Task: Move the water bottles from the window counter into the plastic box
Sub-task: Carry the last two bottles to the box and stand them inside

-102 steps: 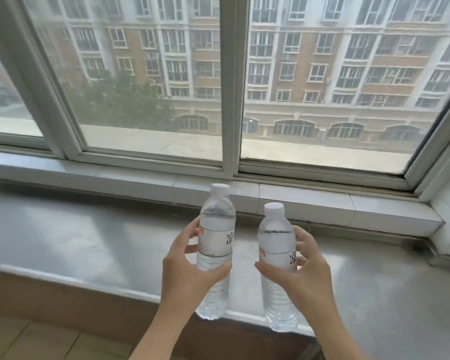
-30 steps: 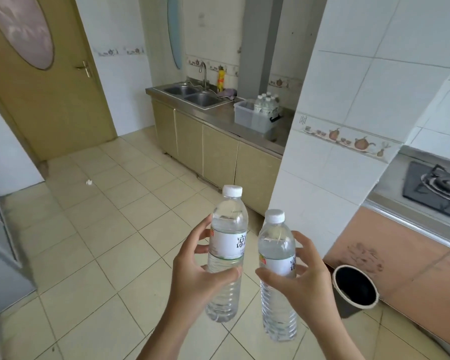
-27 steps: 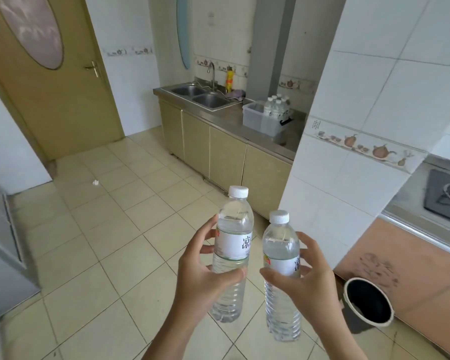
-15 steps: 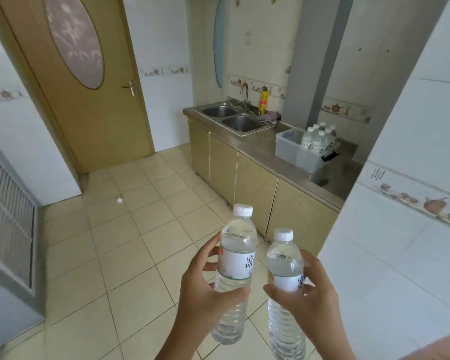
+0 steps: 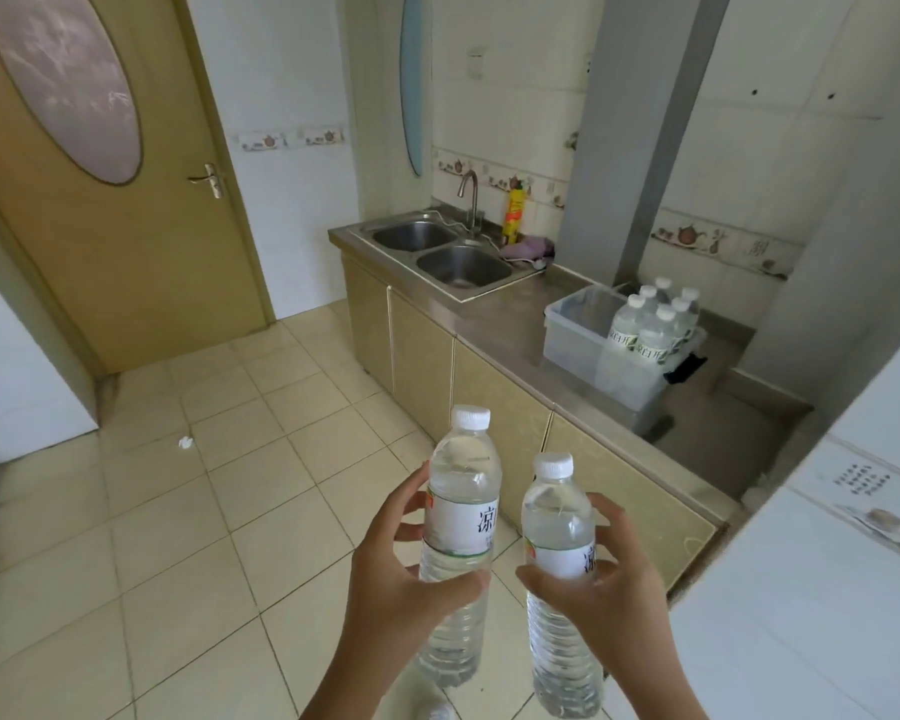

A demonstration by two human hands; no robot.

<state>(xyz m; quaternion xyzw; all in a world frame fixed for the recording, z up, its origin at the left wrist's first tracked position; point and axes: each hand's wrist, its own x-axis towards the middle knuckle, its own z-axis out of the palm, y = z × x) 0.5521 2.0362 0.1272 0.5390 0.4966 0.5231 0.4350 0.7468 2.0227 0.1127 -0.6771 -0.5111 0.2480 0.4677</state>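
- The tiled wall corner (image 5: pixel 822 589) at the right stood closest to the path and was the largest obstacle; a swing of the right elbow there could likely have knocked a bottle loose.
- The steel counter (image 5: pixel 500 324) with cabinets beneath lay ahead, well apart from the hands, so the carry across open floor tiles was not yet finished.
- The plastic box (image 5: pixel 578 330) sat on that counter, its right half already filled with standing bottles (image 5: pixel 655 324); only the left half looked free, and lowering a new bottle onto the caps would probably have tipped it.
- The double sink (image 5: pixel 437 252) lay just beyond the box, off the route.
- The left hand (image 5: pixel 401 574) had thumb and fingers wrapped round the label band of the left bottle (image 5: pixel 461 517), held upright.
- The right hand (image 5: pixel 604 584) gripped the right bottle (image 5: pixel 559 553) likewise; the two bottles were near each other and could have clashed.
- A small white scrap (image 5: pixel 184 442) lay on the floor, well clear.
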